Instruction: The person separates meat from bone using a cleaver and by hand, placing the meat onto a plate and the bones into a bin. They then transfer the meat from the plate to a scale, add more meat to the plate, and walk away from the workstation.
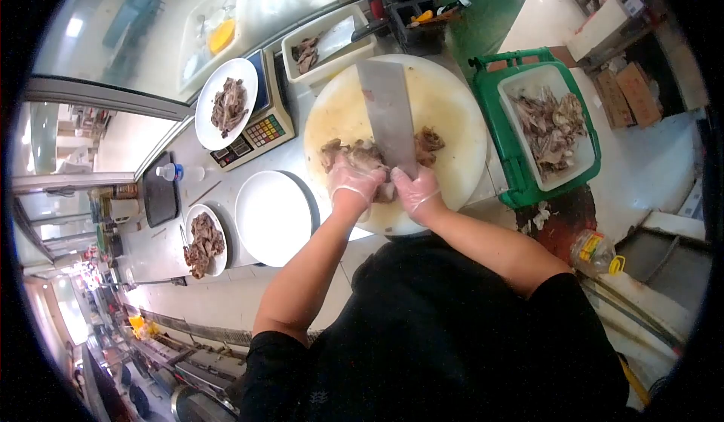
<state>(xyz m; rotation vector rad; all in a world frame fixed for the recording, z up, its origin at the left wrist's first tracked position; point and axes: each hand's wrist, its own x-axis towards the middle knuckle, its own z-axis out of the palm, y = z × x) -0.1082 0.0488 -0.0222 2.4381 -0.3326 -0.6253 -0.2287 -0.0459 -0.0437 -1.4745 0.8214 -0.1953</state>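
Clear plastic gloves (pixel 421 197) cover my hands. My left hand (pixel 357 181) curls over meat pieces (pixel 354 153) on the round chopping board (pixel 449 105), seemingly steadying them; my right hand (pixel 416 190) grips the cleaver (pixel 388 116), blade towards twelve. At ten, a plate (pixel 245 81) overlaps the digital scale (pixel 284 124); its keypad markings (pixel 265 130) are too small to read.

Black short-sleeved top (pixel 452 331); clear gloves (pixel 358 182), probably plastic.

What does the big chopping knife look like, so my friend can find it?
Find the big round board. Over it, the right hand grips a wide, grey, rectangular chopper. The other knife lies partly in the white tray.
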